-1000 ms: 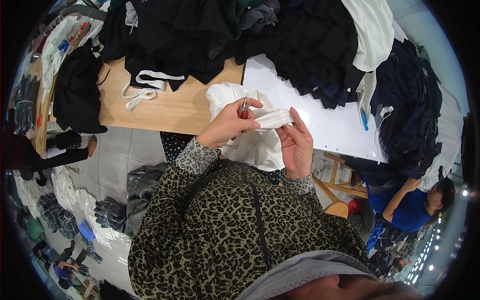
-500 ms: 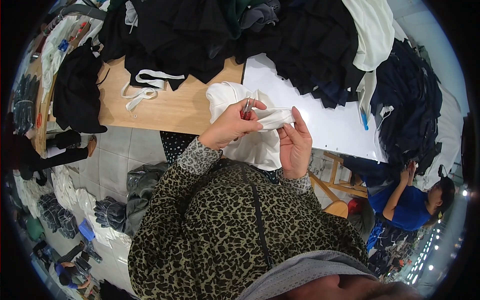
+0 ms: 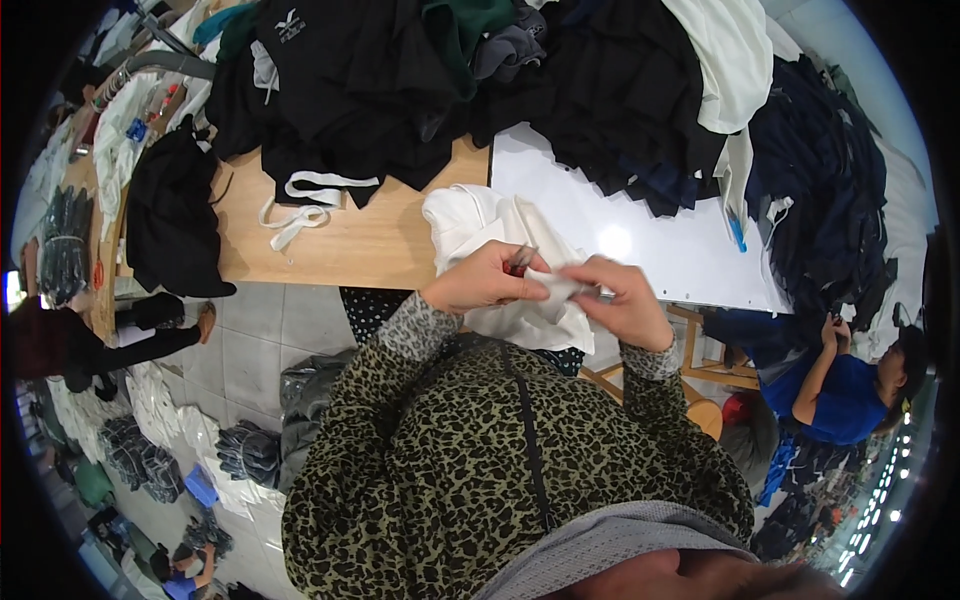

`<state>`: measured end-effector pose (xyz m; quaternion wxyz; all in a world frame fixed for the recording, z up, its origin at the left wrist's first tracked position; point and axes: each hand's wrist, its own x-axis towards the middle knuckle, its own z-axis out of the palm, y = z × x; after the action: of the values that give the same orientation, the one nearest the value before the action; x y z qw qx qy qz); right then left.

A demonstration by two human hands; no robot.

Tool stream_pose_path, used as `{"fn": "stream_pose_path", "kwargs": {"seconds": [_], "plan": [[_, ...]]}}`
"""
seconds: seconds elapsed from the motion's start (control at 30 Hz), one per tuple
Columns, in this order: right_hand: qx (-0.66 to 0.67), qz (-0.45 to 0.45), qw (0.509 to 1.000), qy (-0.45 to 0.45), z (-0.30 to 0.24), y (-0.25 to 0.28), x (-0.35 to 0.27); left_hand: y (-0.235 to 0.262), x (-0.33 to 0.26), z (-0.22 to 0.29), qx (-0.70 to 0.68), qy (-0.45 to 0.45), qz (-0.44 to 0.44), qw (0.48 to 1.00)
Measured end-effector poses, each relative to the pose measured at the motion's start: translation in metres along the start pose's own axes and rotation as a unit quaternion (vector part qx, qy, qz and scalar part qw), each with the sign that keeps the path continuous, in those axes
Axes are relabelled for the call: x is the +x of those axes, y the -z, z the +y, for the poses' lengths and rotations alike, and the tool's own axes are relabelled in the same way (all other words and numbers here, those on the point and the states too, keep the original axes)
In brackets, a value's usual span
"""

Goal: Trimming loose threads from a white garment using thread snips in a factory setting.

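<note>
White garment (image 3: 505, 262) hangs over the near edge of the surface (image 3: 370, 240), between the bare wood on the left and a white sheet (image 3: 650, 245) on the right; its near part is bunched up between both hands, just in front of the person's leopard-print sleeves. Far behind it a big heap of black clothes (image 3: 450, 90) covers the back of the surface, with a cream piece (image 3: 735, 60) draped over its right end and a dark navy pile (image 3: 840, 190) further right. A black garment (image 3: 170, 215) lies at the left end, and a white strap (image 3: 300, 205) curls on the wood near it. The left hand (image 3: 480, 283) has its grip pressed together, pinching a fold of the white garment along with a small red-tipped tool (image 3: 517, 263). The right hand (image 3: 625, 300) also pinches the fold, fingers closed on the cloth just beside the left hand. A blue pen (image 3: 737, 235) lies on the white sheet at right.
</note>
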<state>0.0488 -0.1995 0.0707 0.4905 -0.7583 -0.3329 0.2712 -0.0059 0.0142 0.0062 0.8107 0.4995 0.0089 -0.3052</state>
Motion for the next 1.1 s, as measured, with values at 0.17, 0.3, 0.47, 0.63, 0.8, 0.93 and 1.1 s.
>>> {"fn": "stream_pose_path", "kwargs": {"seconds": [0.17, 0.3, 0.47, 0.63, 0.8, 0.93, 1.1], "plan": [[-0.194, 0.288, 0.935, 0.067, 0.036, -0.019, 0.007, -0.017, -0.002, -0.008, 0.274, -0.316, 0.193, 0.888], [-0.069, 0.396, 0.916, -0.007, 0.049, -0.036, 0.003, -0.022, -0.006, -0.014, 0.406, -0.421, 0.198, 0.787], [0.485, 0.335, 0.806, -0.048, 0.044, -0.044, 0.008, -0.012, -0.007, -0.026, 0.484, -0.448, 0.222, 0.718], [0.541, 0.332, 0.772, -0.021, 0.039, -0.045, 0.008, -0.008, -0.008, -0.033, 0.486, -0.409, 0.241, 0.734], [0.506, 0.349, 0.789, -0.014, 0.042, -0.047, 0.008, -0.003, -0.006, -0.041, 0.467, -0.399, 0.241, 0.751], [0.510, 0.356, 0.783, -0.015, 0.045, -0.049, 0.007, -0.004, -0.006, -0.042, 0.462, -0.395, 0.246, 0.755], [0.509, 0.375, 0.775, -0.002, 0.043, -0.051, 0.006, -0.004, -0.008, -0.043, 0.467, -0.402, 0.246, 0.748]]}}
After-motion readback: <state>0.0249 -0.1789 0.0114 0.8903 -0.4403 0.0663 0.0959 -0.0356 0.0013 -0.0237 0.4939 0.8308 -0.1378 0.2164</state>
